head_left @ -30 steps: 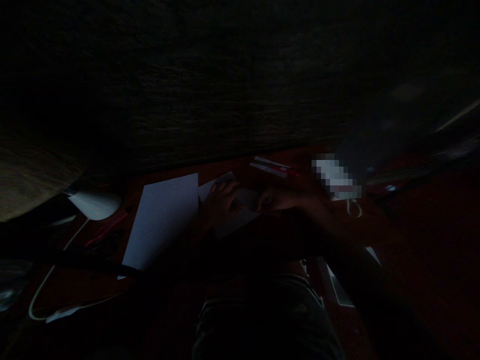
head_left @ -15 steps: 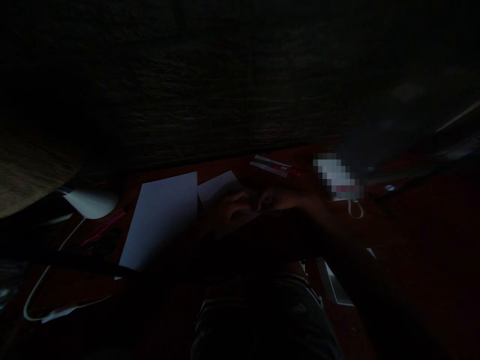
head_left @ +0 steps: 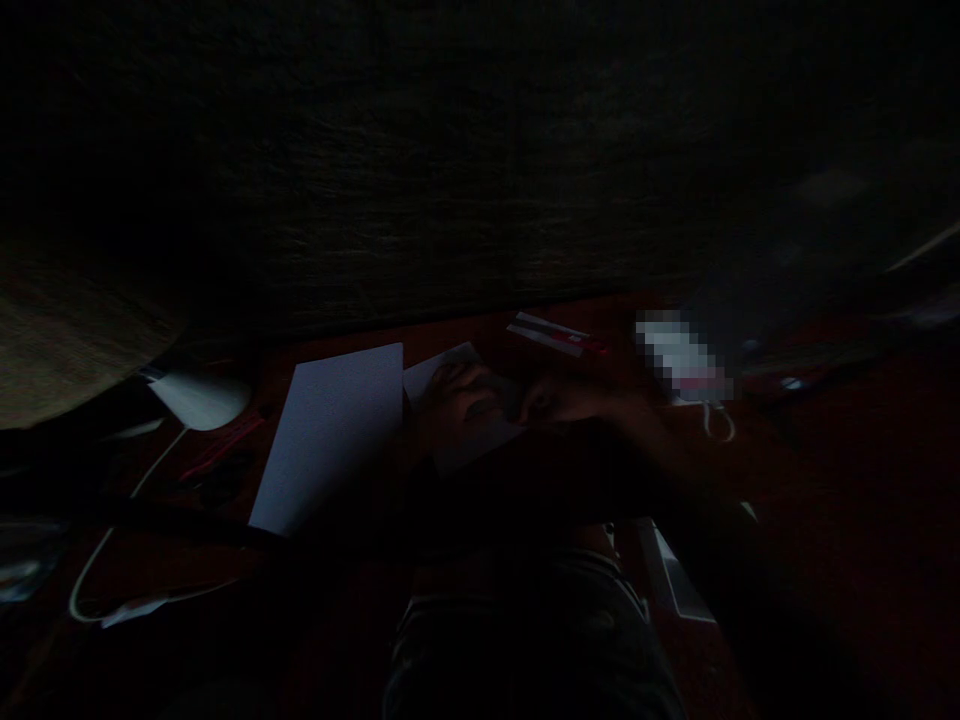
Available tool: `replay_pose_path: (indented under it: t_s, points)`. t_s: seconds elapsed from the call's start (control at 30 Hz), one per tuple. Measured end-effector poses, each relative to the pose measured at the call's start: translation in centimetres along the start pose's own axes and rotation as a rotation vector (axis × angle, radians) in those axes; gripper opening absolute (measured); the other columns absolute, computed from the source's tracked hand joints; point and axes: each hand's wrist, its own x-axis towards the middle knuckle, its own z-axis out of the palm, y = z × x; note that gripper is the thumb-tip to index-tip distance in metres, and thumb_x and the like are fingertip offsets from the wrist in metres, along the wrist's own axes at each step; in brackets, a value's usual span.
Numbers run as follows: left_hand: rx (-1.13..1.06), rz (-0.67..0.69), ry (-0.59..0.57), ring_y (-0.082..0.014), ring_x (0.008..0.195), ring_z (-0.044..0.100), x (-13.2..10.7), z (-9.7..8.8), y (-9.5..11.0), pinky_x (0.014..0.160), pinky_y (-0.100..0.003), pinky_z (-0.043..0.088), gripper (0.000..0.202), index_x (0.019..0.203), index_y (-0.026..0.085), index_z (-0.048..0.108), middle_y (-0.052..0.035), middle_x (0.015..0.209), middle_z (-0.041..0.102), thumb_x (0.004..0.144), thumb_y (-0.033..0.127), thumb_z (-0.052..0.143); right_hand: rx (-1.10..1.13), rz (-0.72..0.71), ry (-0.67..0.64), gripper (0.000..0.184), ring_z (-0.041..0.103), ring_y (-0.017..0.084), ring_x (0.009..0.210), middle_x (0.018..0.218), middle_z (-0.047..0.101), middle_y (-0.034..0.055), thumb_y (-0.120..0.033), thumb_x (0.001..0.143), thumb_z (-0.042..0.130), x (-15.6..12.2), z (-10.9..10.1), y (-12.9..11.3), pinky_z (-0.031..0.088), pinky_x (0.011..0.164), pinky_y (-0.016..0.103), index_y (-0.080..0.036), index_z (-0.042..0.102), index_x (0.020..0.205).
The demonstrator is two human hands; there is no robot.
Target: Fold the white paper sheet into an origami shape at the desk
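Left grip (head_left: 461,405), right grip (head_left: 562,398): paper (head_left: 439,368); second sheet (head_left: 326,440) beside.

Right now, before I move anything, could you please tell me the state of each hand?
Left hand: curled on the paper sheet, grip unclear.
Right hand: at the sheet's edge, too dark to tell.

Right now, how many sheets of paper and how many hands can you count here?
Sheets of paper: 2, a large sheet and a small sheet
Hands: 2, the left hand and the right hand
Total: 4
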Motion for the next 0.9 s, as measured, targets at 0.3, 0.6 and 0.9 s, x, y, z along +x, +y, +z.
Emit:
replay_pose_path:
  t_s: [0.3, 0.6, 0.9]
  points:
    - [0.089, -0.096, 0.050, -0.0329, 0.126, 0.056, -0.13, -0.02, -0.02, 0.109, -0.054, 0.042, 0.038, 0.128, 0.024, 0.070, -0.0106, 0.138, 0.064, 0.102, 0.049, 0.058, 0.007, 0.018, 0.003, 0.028, 0.072, 0.017, 0.078, 0.092, 0.083, 0.0045, -0.012, 0.076, 0.066, -0.08, -0.02, 0.15, 0.052, 0.070, 0.025, -0.019, 0.085, 0.095]
    - [0.129, -0.095, 0.026, -0.0342, 0.128, 0.055, -0.17, 0.09, -0.16, 0.110, -0.053, 0.042, 0.045, 0.138, 0.022, 0.063, -0.0113, 0.143, 0.062, 0.101, 0.048, 0.058, 0.041, -0.012, 0.004, 0.027, 0.072, 0.018, 0.080, 0.094, 0.083, 0.0056, -0.013, 0.076, 0.066, -0.10, -0.02, 0.00, 0.052, 0.074, 0.027, -0.018, 0.085, 0.094]
    - [0.080, -0.018, -0.017, -0.0333, 0.132, 0.053, -0.21, 0.31, -0.70, 0.115, -0.053, 0.039, 0.052, 0.145, 0.016, 0.057, -0.0133, 0.146, 0.062, 0.103, 0.045, 0.055, -0.017, -0.086, 0.110, 0.028, 0.066, 0.017, 0.079, 0.096, 0.079, 0.0044, -0.017, 0.080, 0.070, 0.25, 0.22, 0.13, 0.049, 0.070, 0.026, -0.018, 0.081, 0.106]
